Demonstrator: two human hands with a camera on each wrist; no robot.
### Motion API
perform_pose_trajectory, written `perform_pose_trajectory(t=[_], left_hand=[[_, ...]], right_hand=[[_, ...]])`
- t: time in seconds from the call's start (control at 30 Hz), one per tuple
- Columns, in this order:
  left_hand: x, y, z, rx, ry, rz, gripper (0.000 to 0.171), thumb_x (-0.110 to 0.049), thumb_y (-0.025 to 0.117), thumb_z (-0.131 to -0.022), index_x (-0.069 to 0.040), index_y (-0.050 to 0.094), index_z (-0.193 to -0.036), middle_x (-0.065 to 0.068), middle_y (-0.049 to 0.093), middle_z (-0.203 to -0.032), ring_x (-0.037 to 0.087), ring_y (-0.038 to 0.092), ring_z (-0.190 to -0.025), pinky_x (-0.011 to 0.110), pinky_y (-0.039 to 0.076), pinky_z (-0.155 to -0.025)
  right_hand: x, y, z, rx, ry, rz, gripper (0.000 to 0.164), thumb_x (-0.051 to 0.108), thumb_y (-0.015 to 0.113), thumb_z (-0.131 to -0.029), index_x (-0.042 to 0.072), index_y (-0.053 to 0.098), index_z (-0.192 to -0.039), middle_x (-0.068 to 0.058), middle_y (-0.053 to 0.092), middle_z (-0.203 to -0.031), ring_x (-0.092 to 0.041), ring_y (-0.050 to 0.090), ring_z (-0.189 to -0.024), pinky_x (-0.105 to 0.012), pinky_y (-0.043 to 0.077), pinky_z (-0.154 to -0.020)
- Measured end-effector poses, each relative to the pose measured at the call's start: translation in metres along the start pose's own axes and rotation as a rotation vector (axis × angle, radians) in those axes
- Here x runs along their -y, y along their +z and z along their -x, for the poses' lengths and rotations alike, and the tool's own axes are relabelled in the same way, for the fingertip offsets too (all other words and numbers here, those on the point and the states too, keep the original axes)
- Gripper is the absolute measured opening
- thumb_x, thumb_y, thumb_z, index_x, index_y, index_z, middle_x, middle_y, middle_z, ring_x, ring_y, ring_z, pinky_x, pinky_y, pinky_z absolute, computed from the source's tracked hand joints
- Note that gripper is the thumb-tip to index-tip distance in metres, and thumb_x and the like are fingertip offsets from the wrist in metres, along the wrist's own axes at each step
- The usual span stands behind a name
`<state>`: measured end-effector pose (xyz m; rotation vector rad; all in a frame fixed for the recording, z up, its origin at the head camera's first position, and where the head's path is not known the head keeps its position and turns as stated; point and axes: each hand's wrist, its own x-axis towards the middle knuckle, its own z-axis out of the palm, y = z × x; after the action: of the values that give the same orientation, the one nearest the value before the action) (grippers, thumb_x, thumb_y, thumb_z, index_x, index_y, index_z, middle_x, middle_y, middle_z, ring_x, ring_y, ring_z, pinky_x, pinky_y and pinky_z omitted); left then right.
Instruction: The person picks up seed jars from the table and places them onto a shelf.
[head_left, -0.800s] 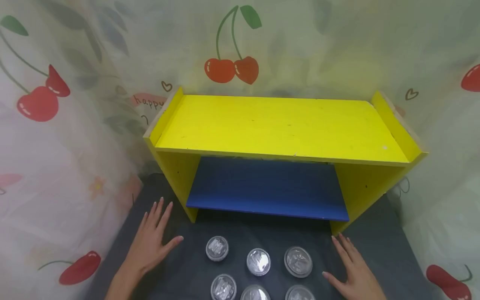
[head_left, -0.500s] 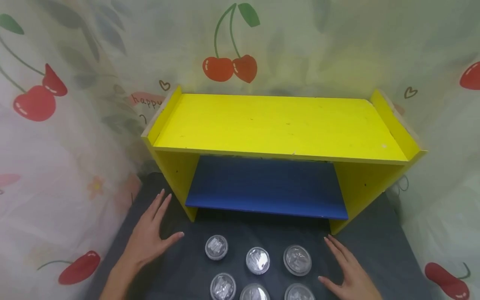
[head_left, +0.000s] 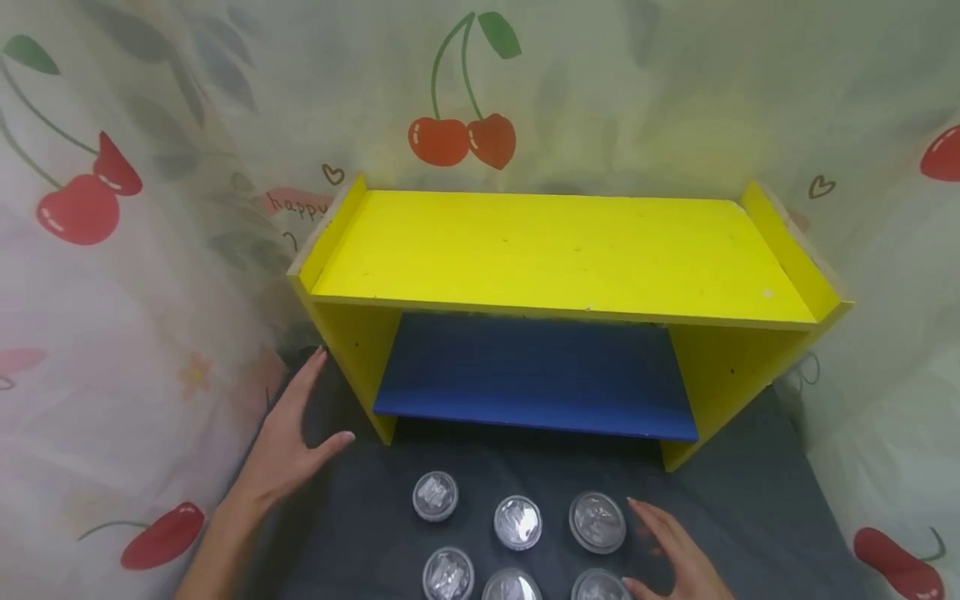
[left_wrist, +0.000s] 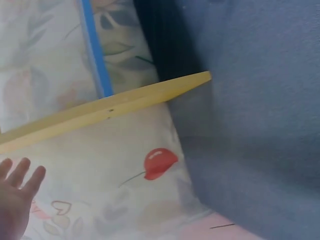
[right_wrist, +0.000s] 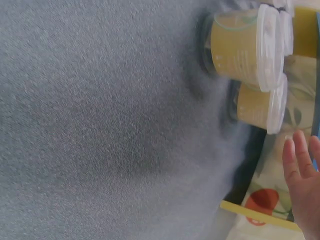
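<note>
My left hand (head_left: 281, 458) hovers left of the shelf unit's yellow side panel (head_left: 360, 358), thumb spread from the fingers, holding nothing. In the left wrist view its fingers (left_wrist: 32, 180) are extended beside the panel. My right hand (head_left: 678, 554) is just right of a round lidded tub (head_left: 597, 522), with nothing in its grasp; whether it touches the tub is unclear. Several such tubs with shiny clear lids stand in two rows, including a small one (head_left: 435, 497) and a middle one (head_left: 517, 522). The right wrist view shows a tub's (right_wrist: 235, 47) yellowish side beyond the right hand (right_wrist: 305, 185).
A two-level shelf unit stands behind the tubs, with a yellow top board (head_left: 562, 254) and a blue lower board (head_left: 536, 375). Dark grey cloth (head_left: 757, 500) covers the table. Cherry-printed sheeting (head_left: 637, 100) hangs at the back and both sides.
My right hand has moved left and down, from near the shelf's right leg to beside the tubs. My left hand has shifted slightly up and left. Tubs and shelf stay put.
</note>
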<state>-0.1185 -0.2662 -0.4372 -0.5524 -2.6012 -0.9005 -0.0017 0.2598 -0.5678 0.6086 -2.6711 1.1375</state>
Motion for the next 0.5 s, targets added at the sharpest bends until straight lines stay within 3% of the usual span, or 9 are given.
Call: perform_pose_trajectory(t=[0.1,0.13,0.2,0.27,0.33,0.5], left_hand=[[-0.002,-0.008,-0.006,-0.045,0.03,0.032,0.109,-0.018,0.087,-0.071,-0.016,0.022,-0.159,0.007,0.03,-0.161,0.038,0.044,-0.134,0.048,0.04,-0.106],[-0.002,-0.01,-0.008,-0.059,0.04,0.048,0.108,-0.017,0.086,-0.071,-0.015,0.023,-0.159,0.009,0.032,-0.16,0.038,0.045,-0.132,0.041,0.041,-0.107],[-0.002,-0.013,-0.012,-0.078,0.055,0.073,0.104,-0.018,0.085,-0.073,-0.013,0.025,-0.158,0.01,0.035,-0.158,0.039,0.047,-0.131,0.043,0.043,-0.105],[-0.003,-0.017,-0.017,-0.089,0.077,0.105,0.1,-0.018,0.083,-0.076,-0.012,0.026,-0.158,0.01,0.036,-0.158,0.039,0.048,-0.13,0.028,0.041,-0.106],[-0.005,-0.021,-0.023,-0.095,0.094,0.132,0.096,-0.018,0.08,-0.079,-0.014,0.025,-0.158,0.007,0.035,-0.159,0.039,0.049,-0.13,0.018,0.037,-0.105],[-0.015,-0.033,-0.038,-0.097,0.088,0.177,0.093,-0.012,0.075,-0.083,-0.021,0.021,-0.16,0.0,0.032,-0.16,0.035,0.051,-0.131,0.016,0.039,-0.102]], right_hand=[[-0.001,0.004,0.001,-0.013,-0.066,-0.05,0.097,0.014,0.094,-0.063,0.005,0.046,-0.146,-0.011,0.054,-0.131,-0.013,0.061,-0.097,-0.031,0.055,-0.067],[-0.001,0.004,0.001,-0.009,-0.085,-0.062,0.095,0.013,0.094,-0.063,0.003,0.046,-0.145,-0.011,0.054,-0.131,-0.015,0.062,-0.097,-0.031,0.056,-0.068],[-0.001,0.007,0.002,-0.002,-0.132,-0.09,0.092,0.012,0.093,-0.064,-0.001,0.047,-0.143,-0.012,0.055,-0.131,-0.017,0.062,-0.098,-0.03,0.056,-0.07],[-0.001,0.008,0.003,0.01,-0.165,-0.106,0.087,0.012,0.092,-0.066,-0.003,0.049,-0.14,-0.01,0.055,-0.13,-0.017,0.062,-0.099,-0.03,0.056,-0.071],[0.0,0.011,0.005,0.019,-0.162,-0.129,0.082,0.013,0.092,-0.068,-0.002,0.052,-0.138,-0.009,0.058,-0.127,-0.017,0.062,-0.1,-0.028,0.055,-0.072],[-0.001,0.015,0.009,0.07,-0.147,-0.2,0.073,0.017,0.09,-0.071,0.004,0.058,-0.135,-0.002,0.062,-0.121,-0.013,0.063,-0.101,-0.028,0.056,-0.074]])
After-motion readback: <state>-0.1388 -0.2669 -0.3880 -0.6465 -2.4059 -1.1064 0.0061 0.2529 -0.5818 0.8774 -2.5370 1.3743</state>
